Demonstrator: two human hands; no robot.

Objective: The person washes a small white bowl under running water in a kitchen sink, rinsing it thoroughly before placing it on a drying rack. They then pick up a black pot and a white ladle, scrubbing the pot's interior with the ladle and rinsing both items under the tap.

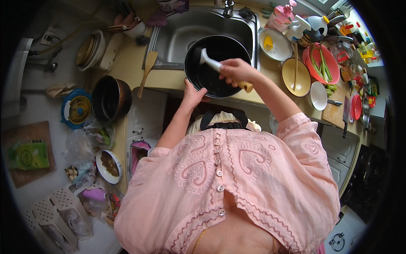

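Note:
A round black pan (218,78) rests across the sink's front edge and the countertop, slightly overhanging toward me. My left hand (194,92) grips its near-left rim, partly wrapped against the outer wall. Above the pan, my right hand (237,72) is closed around a long white tool with a wood-coloured handle end (245,86). The tool's pale, widened head (204,56) hangs over the pan's dark interior; I cannot make out its exact kind or whether it touches the pan.
The steel sink (169,31) with its faucet (228,8) lies behind. A wooden spatula (148,70) and a dark pot (120,99) are at left. Right are a white bowl (275,53), a yellow bowl (291,67), a pink basin (337,70) with green stalks and a knife (345,122).

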